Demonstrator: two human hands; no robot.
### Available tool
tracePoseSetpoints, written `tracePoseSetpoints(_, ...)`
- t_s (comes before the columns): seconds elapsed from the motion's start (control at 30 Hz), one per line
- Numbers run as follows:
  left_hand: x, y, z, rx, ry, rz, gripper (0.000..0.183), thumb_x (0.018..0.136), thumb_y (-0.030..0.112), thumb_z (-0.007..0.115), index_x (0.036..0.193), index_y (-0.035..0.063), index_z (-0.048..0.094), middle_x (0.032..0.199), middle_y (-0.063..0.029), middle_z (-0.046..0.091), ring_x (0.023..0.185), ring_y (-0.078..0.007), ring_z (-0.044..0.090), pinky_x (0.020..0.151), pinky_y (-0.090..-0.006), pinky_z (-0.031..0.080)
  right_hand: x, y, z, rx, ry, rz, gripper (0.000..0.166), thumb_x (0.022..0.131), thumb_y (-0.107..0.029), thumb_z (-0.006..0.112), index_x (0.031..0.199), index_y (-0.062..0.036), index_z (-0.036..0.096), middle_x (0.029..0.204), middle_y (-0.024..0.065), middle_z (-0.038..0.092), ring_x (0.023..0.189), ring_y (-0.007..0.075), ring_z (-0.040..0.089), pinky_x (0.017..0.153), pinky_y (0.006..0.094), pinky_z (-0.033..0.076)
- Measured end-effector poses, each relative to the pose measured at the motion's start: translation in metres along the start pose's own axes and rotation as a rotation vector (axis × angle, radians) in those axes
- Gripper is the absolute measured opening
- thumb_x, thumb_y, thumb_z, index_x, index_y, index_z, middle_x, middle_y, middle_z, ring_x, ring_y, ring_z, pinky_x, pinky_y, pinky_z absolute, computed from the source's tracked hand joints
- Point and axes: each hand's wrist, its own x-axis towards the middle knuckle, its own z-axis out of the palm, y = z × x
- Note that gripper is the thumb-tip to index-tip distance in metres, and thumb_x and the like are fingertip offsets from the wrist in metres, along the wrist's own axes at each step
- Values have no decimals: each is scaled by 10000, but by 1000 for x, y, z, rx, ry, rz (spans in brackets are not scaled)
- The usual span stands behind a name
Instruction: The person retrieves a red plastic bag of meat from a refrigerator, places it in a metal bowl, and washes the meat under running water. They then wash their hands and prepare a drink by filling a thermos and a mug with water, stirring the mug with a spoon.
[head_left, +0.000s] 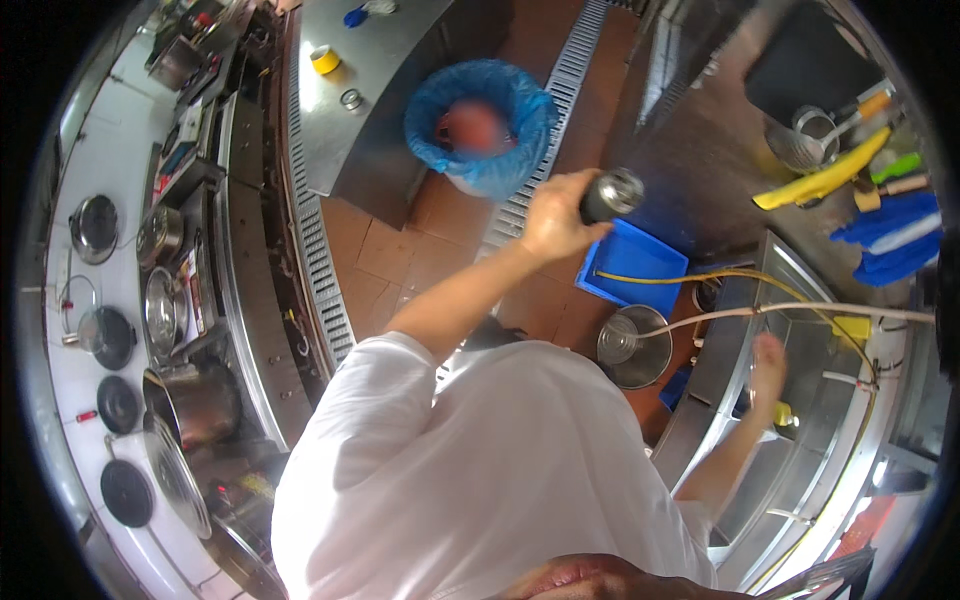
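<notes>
My left hand (562, 214) is wrapped around a black cylindrical can (613, 195) with a silver metal top. It holds the can tilted above the floor, near a blue plastic crate (637, 262). Beyond that hand stands a bin lined with a blue plastic bag (480, 180), with something red and blurred inside. Over at the right, my right hand (767, 375) hangs above a stainless steel sink (806, 382). It is blurred, its fingers look extended, and I see nothing in it.
A steel table (397, 45) holds a yellow tape roll (325, 59). A steel pot (634, 349) sits on the tiled floor by a hose (720, 319). Drain grates (319, 247) cross the floor. Pots and a stove counter (247, 225) line the left. Blue gloves (892, 236) lie right.
</notes>
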Motion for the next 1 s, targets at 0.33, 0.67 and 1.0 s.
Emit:
tracePoseSetpoints(0.33, 93, -195, -165, 627, 133, -353, 631, 593, 335, 780, 1148, 120, 568, 1045, -78, 625, 1019, -278, 567, 851, -441, 405, -1, -105, 219, -39, -410, 105, 353, 874, -237, 636, 1116, 17, 598, 1024, 123, 651, 970, 198, 599, 849, 280, 455)
tracePoseSetpoints(0.67, 151, -319, -242, 357, 514, -334, 666, 574, 242, 842, 1146, 50, 561, 958, -187, 638, 923, -375, 597, 816, -429, 460, 95, -206, 454, -143, -601, -331, 285, 842, -236, 662, 1026, -19, 639, 926, 136, 668, 870, 239, 637, 781, 325, 492)
tracePoseSetpoints(1.0, 36, -434, -337, 403, 710, -781, 754, 601, 238, 854, 1207, 0, 474, 1012, -107, 615, 878, -194, 577, 770, -312, 480, 101, -512, 774, 4, -723, -1153, 442, 791, -139, 657, 1208, -92, 518, 1184, 149, 544, 1128, 341, 497, 951, 415, 412)
